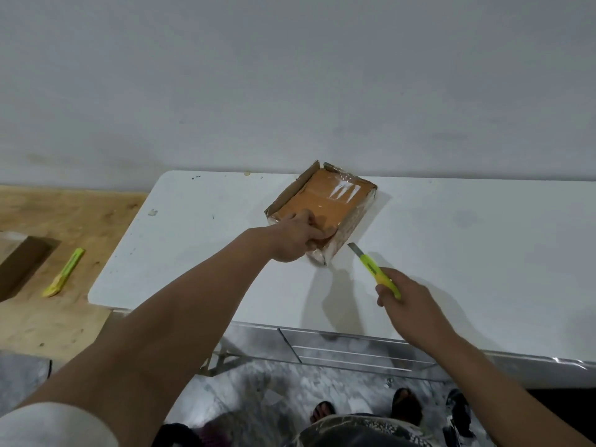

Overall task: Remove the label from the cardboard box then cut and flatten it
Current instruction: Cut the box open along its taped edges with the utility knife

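A shallow brown cardboard box [325, 201], wrapped in shiny clear tape, lies on the white table [193, 240] near the wall. My left hand [298, 238] grips the box's near corner, fingers curled over its rim. My right hand [408, 301] holds a yellow-green utility knife [375, 272]. Its bare blade points up-left and stops just short of the box's near right side. No label is visible on the box.
A second yellow-green cutter [64, 272] lies on a wooden surface [64, 221] to the left, beside a dark brown piece of cardboard [19, 262]. A white wall rises behind the table. Below the table's front edge are a metal frame and feet on a marbled floor.
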A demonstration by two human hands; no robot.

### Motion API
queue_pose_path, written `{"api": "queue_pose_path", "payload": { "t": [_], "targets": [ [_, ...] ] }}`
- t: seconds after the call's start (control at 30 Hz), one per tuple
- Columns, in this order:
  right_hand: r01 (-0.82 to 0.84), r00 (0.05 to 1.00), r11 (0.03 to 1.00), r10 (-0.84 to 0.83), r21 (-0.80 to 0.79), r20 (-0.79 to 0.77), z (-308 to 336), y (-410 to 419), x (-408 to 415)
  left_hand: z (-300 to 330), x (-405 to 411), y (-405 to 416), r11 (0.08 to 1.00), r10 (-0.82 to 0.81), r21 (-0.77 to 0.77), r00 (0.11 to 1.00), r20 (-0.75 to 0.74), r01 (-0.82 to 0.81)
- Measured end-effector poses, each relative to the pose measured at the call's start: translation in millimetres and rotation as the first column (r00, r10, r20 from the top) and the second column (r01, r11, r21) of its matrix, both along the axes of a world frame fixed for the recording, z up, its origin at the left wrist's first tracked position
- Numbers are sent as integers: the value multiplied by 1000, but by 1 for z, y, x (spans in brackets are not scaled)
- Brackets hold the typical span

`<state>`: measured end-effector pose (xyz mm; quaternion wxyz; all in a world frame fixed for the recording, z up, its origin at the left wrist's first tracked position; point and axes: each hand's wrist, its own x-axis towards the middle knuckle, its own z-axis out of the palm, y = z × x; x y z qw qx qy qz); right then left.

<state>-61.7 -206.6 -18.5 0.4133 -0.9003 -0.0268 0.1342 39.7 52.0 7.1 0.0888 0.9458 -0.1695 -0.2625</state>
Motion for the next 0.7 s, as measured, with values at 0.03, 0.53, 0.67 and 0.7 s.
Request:
{"api": "queue_pose_path", "payload": {
  "t": [0.03, 0.53, 0.67, 0.7],
  "targets": [
    [-10, 1000, 1000, 10, 1, 6, -2, 3, -7, -2, 1, -3, 1000, 9, 13, 1000, 5, -9],
    [4, 986, 999, 5, -53, 165, -6, 16, -23, -2, 9, -38, 987, 151, -28, 982, -113, -155],
    [28, 985, 995, -11, -93, 174, -6, 17, -22, -4, 10, -37, 983, 163, -68, 980, -117, -171],
    [35, 986, 994, -17, -107, 167, -6, 18, -23, -5, 10, -38, 981, 168, -74, 979, -118, -178]
  ]
}}
